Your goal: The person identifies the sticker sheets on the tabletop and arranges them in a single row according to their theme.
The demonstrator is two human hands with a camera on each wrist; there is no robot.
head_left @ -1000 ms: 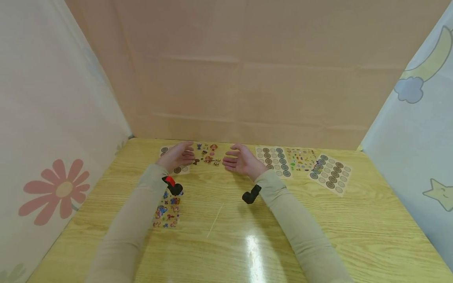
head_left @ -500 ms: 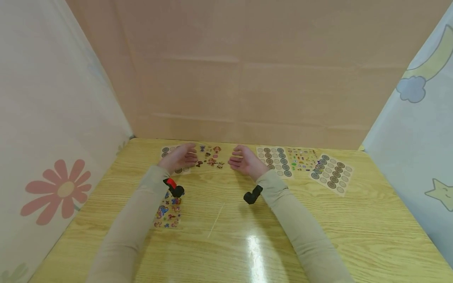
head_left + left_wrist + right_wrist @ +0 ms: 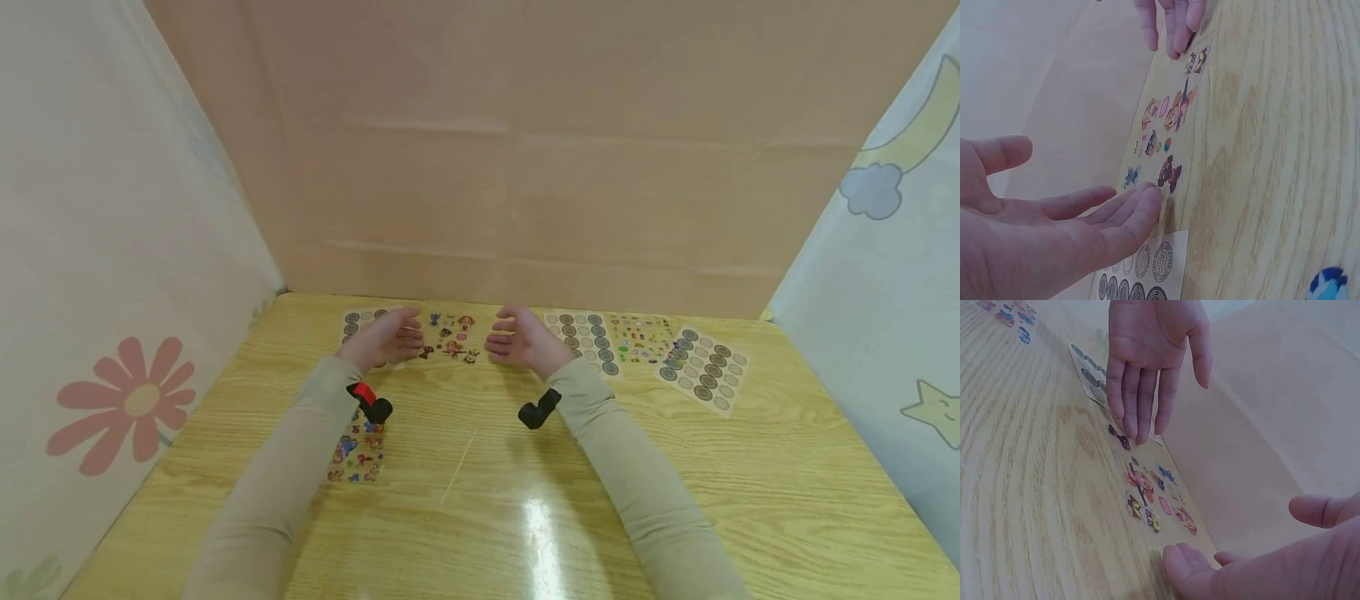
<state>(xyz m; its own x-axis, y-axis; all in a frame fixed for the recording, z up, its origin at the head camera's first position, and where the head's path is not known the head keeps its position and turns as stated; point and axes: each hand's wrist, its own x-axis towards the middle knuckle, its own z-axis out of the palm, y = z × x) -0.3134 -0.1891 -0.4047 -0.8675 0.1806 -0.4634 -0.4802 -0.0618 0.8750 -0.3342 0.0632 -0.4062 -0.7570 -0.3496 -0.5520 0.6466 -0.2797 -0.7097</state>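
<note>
Between my two hands, at the back of the table, lies a clear sheet of cartoon character stickers (image 3: 453,337). My left hand (image 3: 386,337) is at its left side, palm turned inward and fingers extended, holding nothing. Partly under that hand in the head view is a sheet of round stamp-like stickers (image 3: 1163,261). At the right side of the cartoon sheet my right hand (image 3: 525,342) faces inward, fingers loosely extended with nothing in them. In the right wrist view the left hand's fingers (image 3: 1141,400) hang near the sheet's far end; whether they touch it I cannot tell.
To the right lie a round-sticker sheet (image 3: 577,333), a sheet of tiny colourful stickers (image 3: 641,340) and a tilted round-sticker sheet (image 3: 703,367). Another cartoon sticker sheet (image 3: 358,454) lies beside my left forearm. A brown paper wall (image 3: 510,183) closes the back.
The cartoon sticker sheet between my hands sits slightly farther right in the head view. Both hands have shifted slightly right as well, keeping the same pose.
</note>
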